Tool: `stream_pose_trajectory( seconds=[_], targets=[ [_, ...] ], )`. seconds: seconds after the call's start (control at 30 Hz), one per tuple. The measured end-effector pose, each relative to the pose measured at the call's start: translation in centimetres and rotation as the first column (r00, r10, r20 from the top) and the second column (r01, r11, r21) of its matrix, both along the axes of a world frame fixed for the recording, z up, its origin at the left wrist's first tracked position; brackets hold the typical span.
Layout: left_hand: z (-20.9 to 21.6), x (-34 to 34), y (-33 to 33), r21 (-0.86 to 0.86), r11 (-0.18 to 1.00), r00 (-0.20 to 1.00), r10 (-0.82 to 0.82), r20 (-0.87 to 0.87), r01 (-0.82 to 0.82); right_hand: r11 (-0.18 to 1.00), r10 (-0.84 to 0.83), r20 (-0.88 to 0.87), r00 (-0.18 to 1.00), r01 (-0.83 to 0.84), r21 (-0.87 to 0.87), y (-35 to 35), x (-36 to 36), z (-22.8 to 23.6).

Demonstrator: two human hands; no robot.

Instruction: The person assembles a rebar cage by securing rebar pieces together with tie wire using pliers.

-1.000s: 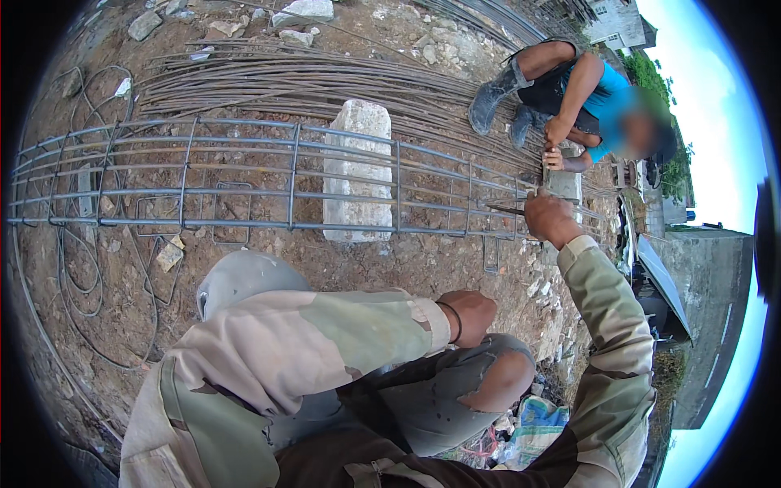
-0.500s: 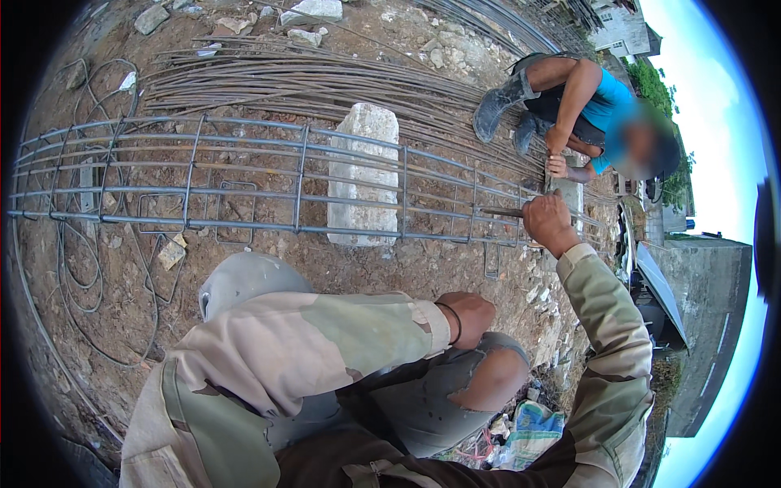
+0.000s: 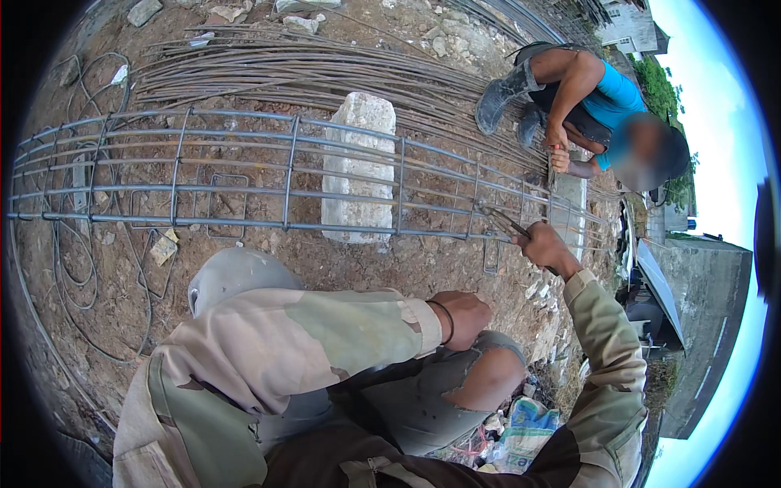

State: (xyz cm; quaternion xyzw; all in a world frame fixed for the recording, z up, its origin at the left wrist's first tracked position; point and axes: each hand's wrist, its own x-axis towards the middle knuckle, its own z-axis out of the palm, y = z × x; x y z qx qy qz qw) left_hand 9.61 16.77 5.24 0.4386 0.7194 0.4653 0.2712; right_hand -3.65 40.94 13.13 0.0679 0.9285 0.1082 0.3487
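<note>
Long steel bars and square stirrups form a rebar cage (image 3: 290, 171) stretching across in front of me. My right hand (image 3: 547, 247) is closed around the handles of a pair of pincers (image 3: 506, 221). The jaws of the pincers reach the near-side bars by a stirrup towards the cage's right end; whether they grip wire there I cannot make out. Over my torn trouser knee, my left hand (image 3: 469, 315) is curled closed, with a dark band at its wrist. Its fingertips are turned away, so anything inside is hidden.
A pale concrete block (image 3: 359, 213) lies under the cage. Loose rebar (image 3: 301, 77) is piled beyond it, and coiled wire (image 3: 89, 281) lies at left. A co-worker in blue (image 3: 622, 91) crouches at the cage's far right, hands together. A plastic sack (image 3: 529, 431) lies beside my knee.
My right hand has come slightly nearer and turned, so the pincers now slant left and their jaws show at the stirrup. My left hand stays over the knee.
</note>
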Motion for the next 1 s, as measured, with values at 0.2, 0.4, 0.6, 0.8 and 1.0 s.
stream_pose_trajectory(
  seconds=[0.2, 0.4, 0.6, 0.8, 1.0],
  targets=[
    [0.0, -1.0, 0.8, -0.042, 0.997, 0.998, -0.060, 0.016, 0.061, 0.997, 0.035, -0.259, 0.965, -0.014, 0.082, 2.3, 2.9, -3.1],
    [-1.6, -1.3, 1.7, 0.034, 0.995, 0.996, -0.094, -0.013, 0.094, 0.915, 0.364, -0.083, 0.928, -0.339, 0.219, 0.0, 2.2, -0.5],
    [-1.8, -1.9, 1.1, -0.005, 0.997, 0.997, -0.078, 0.003, 0.078, 0.514, 0.846, -0.084, 0.526, -0.766, 0.386, -0.4, 0.1, 2.5],
    [-1.6, -2.1, 1.3, -0.003, 0.998, 0.997, -0.063, -0.047, 0.063, 0.379, 0.907, -0.008, 0.420, -0.810, 0.448, -1.3, -1.7, 3.8],
    [-1.4, -2.4, 0.5, -0.006, 0.998, 0.998, -0.056, -0.016, 0.056, 0.993, -0.118, 0.066, 0.991, 0.119, 0.000, -3.7, -4.6, 4.2]
  ],
)
